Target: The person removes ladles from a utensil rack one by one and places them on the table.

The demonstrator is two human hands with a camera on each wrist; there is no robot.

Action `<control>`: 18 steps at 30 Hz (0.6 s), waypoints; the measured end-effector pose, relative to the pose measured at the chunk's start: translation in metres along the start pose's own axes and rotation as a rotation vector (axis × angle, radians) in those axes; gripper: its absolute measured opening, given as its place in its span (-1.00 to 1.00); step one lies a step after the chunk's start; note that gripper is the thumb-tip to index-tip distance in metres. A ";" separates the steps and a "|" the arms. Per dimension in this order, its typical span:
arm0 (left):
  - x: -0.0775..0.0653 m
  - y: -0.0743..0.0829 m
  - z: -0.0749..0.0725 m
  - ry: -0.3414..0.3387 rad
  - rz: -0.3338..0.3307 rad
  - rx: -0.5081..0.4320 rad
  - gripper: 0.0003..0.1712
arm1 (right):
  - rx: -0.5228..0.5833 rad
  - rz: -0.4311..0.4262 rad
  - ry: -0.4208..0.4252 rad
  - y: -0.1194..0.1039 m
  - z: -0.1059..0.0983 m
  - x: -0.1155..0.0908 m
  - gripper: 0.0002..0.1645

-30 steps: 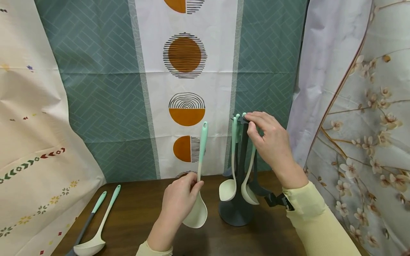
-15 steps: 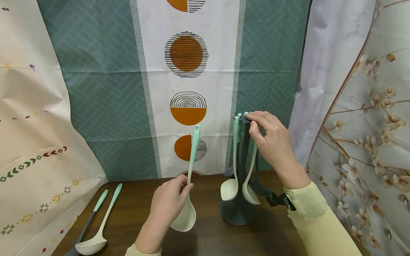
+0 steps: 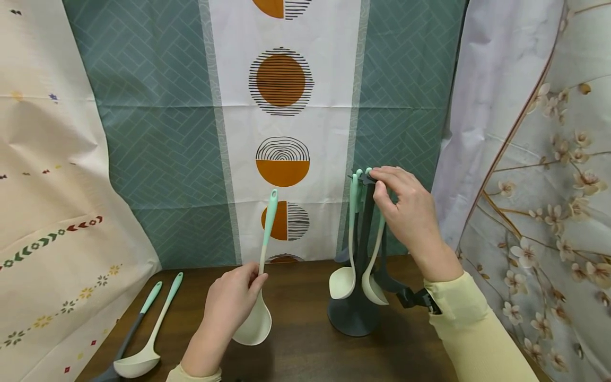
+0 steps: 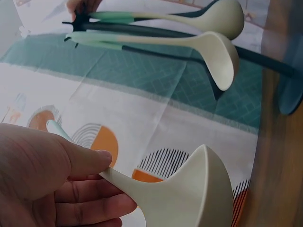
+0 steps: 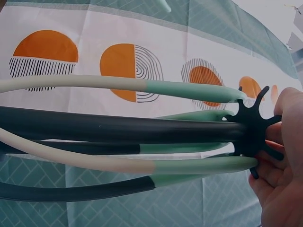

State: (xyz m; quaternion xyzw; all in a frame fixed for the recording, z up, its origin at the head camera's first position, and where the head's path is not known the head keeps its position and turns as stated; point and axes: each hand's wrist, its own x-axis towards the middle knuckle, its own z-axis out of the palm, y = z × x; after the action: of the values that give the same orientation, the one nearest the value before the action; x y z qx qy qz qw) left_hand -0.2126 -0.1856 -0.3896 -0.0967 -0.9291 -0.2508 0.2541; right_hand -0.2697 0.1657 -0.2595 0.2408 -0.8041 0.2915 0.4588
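Observation:
My left hand [image 3: 231, 297] pinches a cream ladle [image 3: 255, 323] by its shaft, between thumb and fingers. The mint handle end points up and the bowl hangs low, over the wooden table. In the left wrist view the deep bowl [image 4: 182, 203] shows beyond the thumb. My right hand [image 3: 406, 207] holds the pronged top of a dark utensil stand [image 3: 352, 318], its fingers among the hooks [image 5: 253, 127]. On the stand hang a cream ladle [image 3: 342, 283], a second cream ladle [image 3: 374, 291] and dark utensils [image 3: 389, 281] with mint handles, partly hidden.
At the table's left lie a cream ladle [image 3: 138, 363] and a dark utensil [image 3: 129, 337] with a mint handle, its head partly cut off by the frame. A patterned curtain [image 3: 153, 159] hangs behind the table [image 3: 305, 339], with a flowered cloth [image 3: 549, 212] on the right.
My left hand has moved left, away from the stand, carrying the ladle upright. My right hand stays at the stand's top, and the stand has not moved on the table.

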 end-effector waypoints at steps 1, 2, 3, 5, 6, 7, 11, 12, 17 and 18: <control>0.000 -0.002 -0.001 -0.002 -0.004 0.004 -0.79 | 0.002 0.002 -0.001 0.000 0.000 0.000 -0.57; 0.000 -0.005 -0.002 -0.004 -0.007 0.008 -0.80 | 0.003 0.003 -0.001 -0.001 0.000 0.000 -0.57; -0.001 -0.007 -0.003 -0.005 -0.010 0.012 -0.80 | 0.003 0.002 -0.001 -0.001 0.000 0.000 -0.57; -0.001 -0.012 -0.005 -0.006 -0.014 0.021 -0.80 | 0.000 0.002 0.000 -0.001 0.000 0.000 -0.57; -0.001 -0.015 -0.006 -0.006 -0.015 0.027 -0.81 | 0.000 0.001 0.000 -0.001 0.000 0.000 -0.57; -0.001 -0.017 -0.006 -0.008 -0.018 0.033 -0.81 | -0.001 0.000 0.000 -0.001 -0.001 0.000 -0.57; -0.001 -0.027 -0.009 -0.023 -0.033 0.053 -0.82 | -0.002 -0.001 -0.001 -0.002 0.000 0.000 -0.57; -0.001 -0.028 -0.010 -0.025 -0.035 0.059 -0.82 | -0.003 -0.002 0.000 -0.002 0.000 0.000 -0.57; -0.001 -0.034 -0.013 -0.021 -0.044 0.079 -0.84 | -0.008 -0.002 0.002 0.000 0.000 0.001 -0.57; -0.001 -0.036 -0.013 -0.022 -0.048 0.082 -0.84 | -0.009 -0.001 0.002 0.000 0.000 0.001 -0.57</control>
State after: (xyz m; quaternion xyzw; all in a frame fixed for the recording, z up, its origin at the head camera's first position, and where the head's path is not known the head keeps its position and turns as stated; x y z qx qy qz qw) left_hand -0.2174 -0.2229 -0.3948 -0.0667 -0.9434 -0.2172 0.2416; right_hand -0.2702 0.1658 -0.2590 0.2388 -0.8049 0.2881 0.4605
